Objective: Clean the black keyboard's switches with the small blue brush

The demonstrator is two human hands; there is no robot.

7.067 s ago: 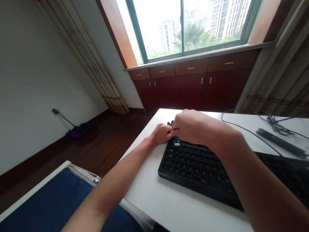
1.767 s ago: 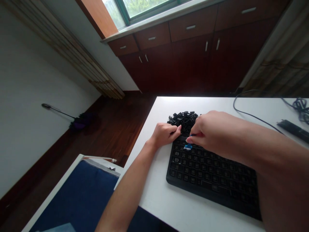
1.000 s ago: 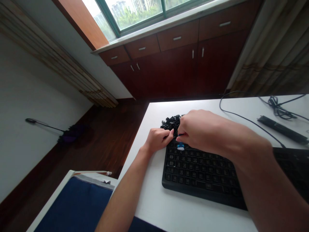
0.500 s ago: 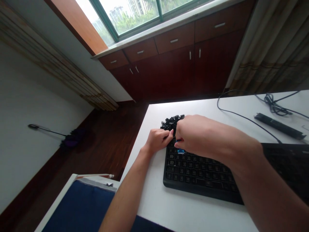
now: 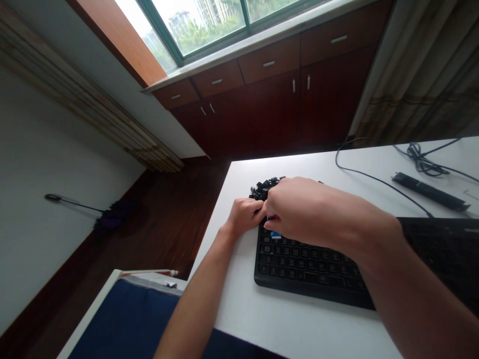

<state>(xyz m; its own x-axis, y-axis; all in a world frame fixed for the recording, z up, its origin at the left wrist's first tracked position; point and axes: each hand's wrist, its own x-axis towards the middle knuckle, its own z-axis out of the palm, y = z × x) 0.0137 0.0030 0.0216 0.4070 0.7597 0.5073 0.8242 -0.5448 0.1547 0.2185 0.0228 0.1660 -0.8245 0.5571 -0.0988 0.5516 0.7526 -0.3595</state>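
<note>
A black keyboard (image 5: pixel 318 279) with its keycaps off lies on the white table. Past its far left corner is a heap of loose black keycaps (image 5: pixel 263 187). My left hand (image 5: pixel 245 214) rests at that corner beside the heap, fingers curled and thumb pressed in; what it pinches, if anything, is hidden. Over the keyboard's upper left part, my right hand (image 5: pixel 295 204) is closed round a small blue tool (image 5: pixel 276 234). Only the tool's blue lower end shows below the fingers, and its kind is unclear. The two hands touch or nearly touch.
Behind the keyboard lie a long black plastic strip (image 5: pixel 430 192), a bundled black cable (image 5: pixel 421 159) and a thin bent metal piece (image 5: pixel 470 194). A navy blue chair (image 5: pixel 123 319) stands at the table's left front. Wooden cabinets (image 5: pixel 254 109) line the window wall.
My right hand has shifted slightly left with the blue tool, closer to my left hand. The left hand has stayed almost in place.
</note>
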